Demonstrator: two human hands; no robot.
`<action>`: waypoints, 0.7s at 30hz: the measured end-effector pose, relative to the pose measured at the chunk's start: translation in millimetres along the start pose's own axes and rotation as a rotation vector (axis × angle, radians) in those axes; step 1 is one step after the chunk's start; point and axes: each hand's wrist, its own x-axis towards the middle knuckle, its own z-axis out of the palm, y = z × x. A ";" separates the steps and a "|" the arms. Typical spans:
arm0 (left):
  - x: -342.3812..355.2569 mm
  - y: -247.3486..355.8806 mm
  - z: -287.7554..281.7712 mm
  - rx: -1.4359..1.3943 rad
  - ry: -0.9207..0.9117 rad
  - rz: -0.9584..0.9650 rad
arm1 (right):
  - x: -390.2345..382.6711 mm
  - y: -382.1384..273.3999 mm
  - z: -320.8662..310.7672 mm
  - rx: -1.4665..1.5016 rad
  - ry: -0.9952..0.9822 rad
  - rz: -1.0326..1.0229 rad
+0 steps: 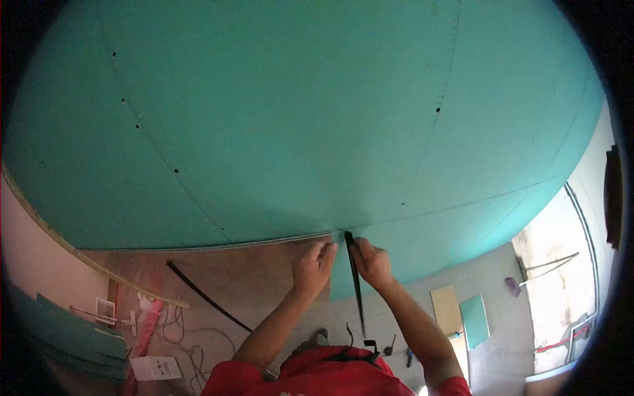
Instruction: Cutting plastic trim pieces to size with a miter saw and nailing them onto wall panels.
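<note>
A large green plasterboard sheet [297,119] fills the view before me, with pencil lines and dark screw heads on it. A rectangular opening is cut in its lower left. My left hand [313,269] is at that opening's right corner, its fingers pinched together; I cannot make out what is in them, if anything. Just to the right, my right hand [373,263] is closed against the upper part of a long, narrow black strip [356,287]. The strip hangs down towards my body, its top end touching or nearly touching the board; its exact kind is unclear.
Behind the opening, a dark bar [208,296] slants down. Loose cables [191,343], a pink-red roll [146,330] and stacked green boards [79,333] are at lower left. Board offcuts [474,320] lie at lower right. A purple-headed long-handled tool [514,286] stands farther right.
</note>
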 end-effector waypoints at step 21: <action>14.0 -40.5 -36.4 0.427 0.288 0.556 | 31.5 -41.7 36.6 -0.331 -0.140 -0.010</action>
